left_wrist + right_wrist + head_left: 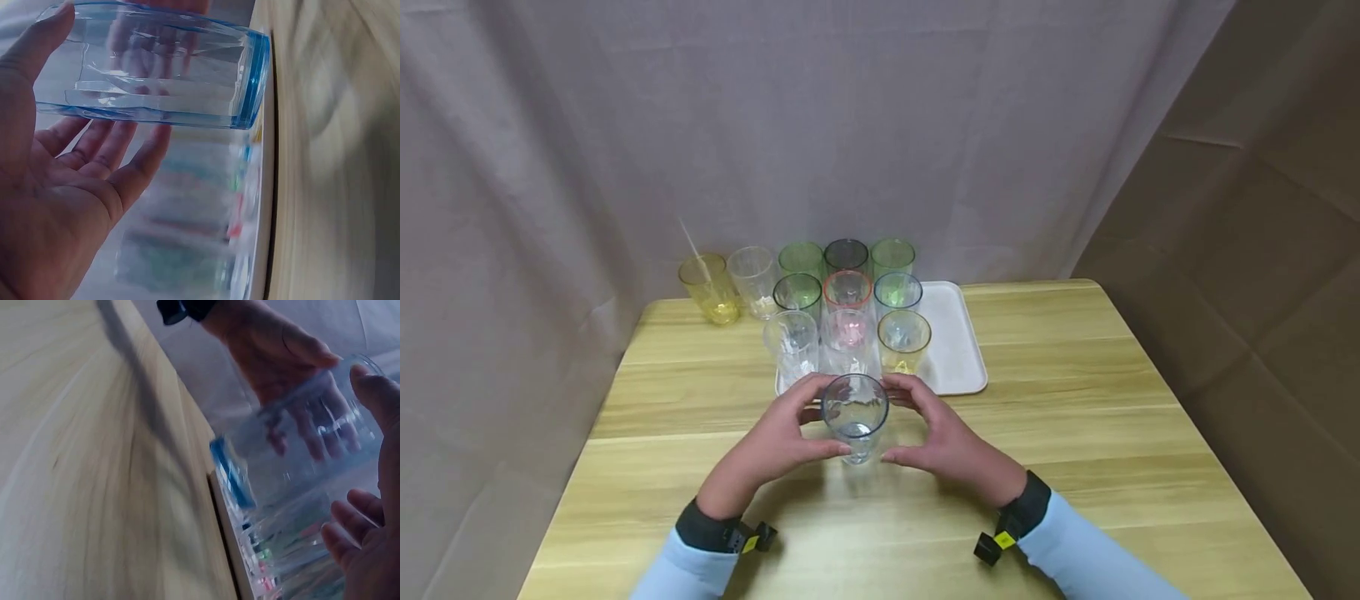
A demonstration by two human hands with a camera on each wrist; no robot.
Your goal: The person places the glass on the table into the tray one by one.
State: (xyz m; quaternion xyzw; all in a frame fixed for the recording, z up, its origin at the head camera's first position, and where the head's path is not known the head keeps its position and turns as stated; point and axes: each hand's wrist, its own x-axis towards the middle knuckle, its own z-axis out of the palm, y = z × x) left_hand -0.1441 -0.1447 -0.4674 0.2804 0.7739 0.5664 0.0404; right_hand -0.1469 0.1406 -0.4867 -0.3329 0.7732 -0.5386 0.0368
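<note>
A clear drinking glass with a blue-tinted rim (854, 408) is upright between both hands, in front of the tray. My left hand (782, 429) holds its left side, thumb at the front and fingers behind. In the left wrist view the glass (156, 69) shows a thick blue band at one end, with the left fingertips (159, 134) against its wall. My right hand (951, 442) curves around the other side, its palm apart from the glass. In the right wrist view the right thumb (375, 394) overlaps the glass's end; whether it touches is unclear.
Beyond the hands, a white tray (955, 342) bears rows of glasses, among them a red-rimmed one (847, 292) and an amber-rimmed one (904, 337). Left of it stand a clear glass (752, 279) and a yellow glass (711, 292) holding a thin stick. A curtain hangs behind the wooden table (1075, 400).
</note>
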